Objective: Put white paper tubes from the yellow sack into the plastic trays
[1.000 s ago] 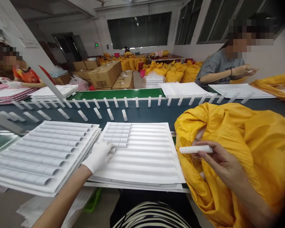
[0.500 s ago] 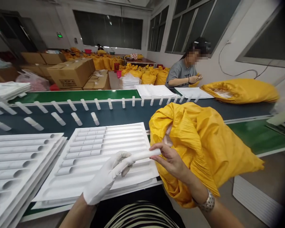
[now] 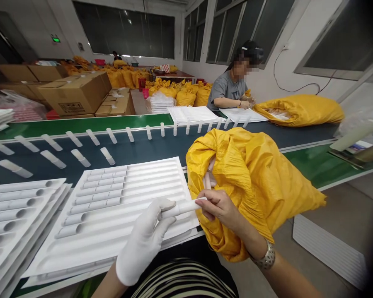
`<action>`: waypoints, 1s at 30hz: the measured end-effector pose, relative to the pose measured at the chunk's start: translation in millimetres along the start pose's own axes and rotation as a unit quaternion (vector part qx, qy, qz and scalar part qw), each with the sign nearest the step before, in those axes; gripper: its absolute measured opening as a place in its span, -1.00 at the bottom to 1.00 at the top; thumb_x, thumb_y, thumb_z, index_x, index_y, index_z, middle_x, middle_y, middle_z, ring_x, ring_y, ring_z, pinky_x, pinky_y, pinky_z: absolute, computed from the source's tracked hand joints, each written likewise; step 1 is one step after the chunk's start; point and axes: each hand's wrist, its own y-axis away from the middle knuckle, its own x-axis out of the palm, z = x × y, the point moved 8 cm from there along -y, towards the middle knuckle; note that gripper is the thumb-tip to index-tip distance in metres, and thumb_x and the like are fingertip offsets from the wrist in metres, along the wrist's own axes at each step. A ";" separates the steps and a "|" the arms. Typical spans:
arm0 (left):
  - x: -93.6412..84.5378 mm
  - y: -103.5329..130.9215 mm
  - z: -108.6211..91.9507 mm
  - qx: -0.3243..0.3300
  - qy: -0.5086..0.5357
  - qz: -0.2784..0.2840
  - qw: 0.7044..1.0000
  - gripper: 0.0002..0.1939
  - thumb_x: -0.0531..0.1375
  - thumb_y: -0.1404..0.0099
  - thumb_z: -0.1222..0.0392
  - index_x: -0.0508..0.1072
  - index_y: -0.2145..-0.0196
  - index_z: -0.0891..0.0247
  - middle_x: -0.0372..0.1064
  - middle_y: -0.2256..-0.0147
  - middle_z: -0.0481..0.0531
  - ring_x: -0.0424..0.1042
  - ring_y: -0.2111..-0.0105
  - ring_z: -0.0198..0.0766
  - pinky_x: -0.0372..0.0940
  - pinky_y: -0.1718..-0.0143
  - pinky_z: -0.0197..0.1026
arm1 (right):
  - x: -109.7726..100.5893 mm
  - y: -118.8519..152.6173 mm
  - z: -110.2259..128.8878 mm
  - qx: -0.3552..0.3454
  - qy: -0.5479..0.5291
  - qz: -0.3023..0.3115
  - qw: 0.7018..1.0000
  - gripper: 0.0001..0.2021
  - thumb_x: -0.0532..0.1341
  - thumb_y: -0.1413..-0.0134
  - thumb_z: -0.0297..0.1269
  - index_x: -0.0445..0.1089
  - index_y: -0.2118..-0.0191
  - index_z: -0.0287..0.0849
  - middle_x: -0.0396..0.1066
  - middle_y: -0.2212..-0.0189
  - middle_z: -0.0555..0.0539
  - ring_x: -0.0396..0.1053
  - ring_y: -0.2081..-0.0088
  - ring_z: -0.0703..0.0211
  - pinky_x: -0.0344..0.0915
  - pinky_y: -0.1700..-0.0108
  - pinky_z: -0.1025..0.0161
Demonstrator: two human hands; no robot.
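Observation:
A white tube (image 3: 183, 207) is held level between my two hands. My left hand (image 3: 146, 231), in a white glove, is closed on its left end. The bare fingers of my right hand (image 3: 219, 207), with a metal band on the wrist, pinch its right end. Under and behind them lies a white grooved tray (image 3: 152, 188), with several white tubes (image 3: 102, 184) in the left part of its grooves. A yellow woven sack (image 3: 251, 178) lies just beyond my right hand; pale pieces show in its mouth.
A stack of white trays (image 3: 18, 207) stands at left. Short white tubes (image 3: 81, 158) line the dark conveyor belt (image 3: 136, 151). Across it, a co-worker (image 3: 228, 89) handles something beside another yellow sack (image 3: 307, 109). Cardboard boxes (image 3: 77, 93) are stacked behind. A ribbed white panel (image 3: 329, 248) leans low at right.
The view has shifted slightly, so the bench and sack sit further left. My gloved fingers have changed their hold on the tube, thumb and fingers now gripping its end. My right hand keeps its pinch.

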 end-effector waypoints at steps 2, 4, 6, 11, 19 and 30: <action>2.5 0.5 4.2 -0.019 0.000 0.013 1.000 -0.76 0.17 -0.38 0.11 0.38 0.00 0.01 0.49 0.09 0.01 0.47 0.08 -0.12 0.37 0.04 -0.09 | -2.3 0.3 3.2 -0.024 0.043 0.000 0.999 -0.62 0.21 -0.30 0.07 0.45 0.31 -0.18 0.39 0.62 0.08 0.29 0.59 0.30 0.27 0.49 0.35; 4.0 -0.7 5.4 -0.041 0.007 0.041 0.998 -0.76 0.15 -0.40 0.07 0.40 0.00 0.04 0.51 0.11 0.01 0.49 0.12 -0.11 0.39 0.07 -0.09 | -5.3 0.5 8.7 -0.063 0.096 0.006 0.993 -0.67 0.25 -0.29 0.03 0.50 0.16 -0.16 0.53 0.39 -0.02 0.45 0.39 0.19 0.39 0.30 0.29; 5.6 -2.3 4.2 -0.056 0.007 0.077 0.995 -0.76 0.13 -0.41 0.02 0.43 0.02 0.04 0.53 0.12 0.01 0.50 0.13 -0.11 0.39 0.08 -0.11 | -4.9 1.1 15.7 -0.113 0.129 0.031 0.985 -0.71 0.25 -0.31 -0.04 0.49 0.04 -0.12 0.55 0.21 -0.08 0.50 0.19 0.10 0.42 0.11 0.21; 17.1 -1.0 4.0 -0.069 -0.008 0.160 0.985 -0.74 0.10 -0.43 -0.02 0.47 0.02 0.04 0.54 0.09 0.01 0.51 0.09 -0.05 0.41 0.07 -0.10 | 7.1 2.8 25.6 -0.189 0.155 0.120 0.962 -0.76 0.18 -0.39 -0.15 0.47 -0.01 -0.13 0.51 0.15 -0.13 0.46 0.06 0.09 0.39 -0.03 0.17; 27.3 -4.5 2.5 0.026 -0.157 0.111 0.981 -0.75 0.08 -0.42 0.04 0.51 0.05 -0.02 0.52 0.21 0.12 0.48 0.22 0.04 0.40 0.16 0.03 | 20.9 -12.0 15.1 -0.099 0.188 0.152 0.965 -0.63 0.17 -0.35 0.06 0.43 0.01 -0.15 0.43 0.35 -0.01 0.40 0.33 0.17 0.33 0.22 0.28; -143.7 -171.4 85.7 -0.189 -0.278 -0.136 0.932 -0.82 0.23 -0.32 0.19 0.48 0.20 0.38 0.46 0.30 0.06 0.46 0.28 -0.19 0.37 0.25 -0.15 | -31.9 -21.6 -76.4 0.091 0.305 0.012 0.948 -0.85 0.11 -0.15 -0.52 0.28 0.22 -0.13 0.41 0.24 -0.10 0.42 0.21 0.03 0.36 0.10 0.10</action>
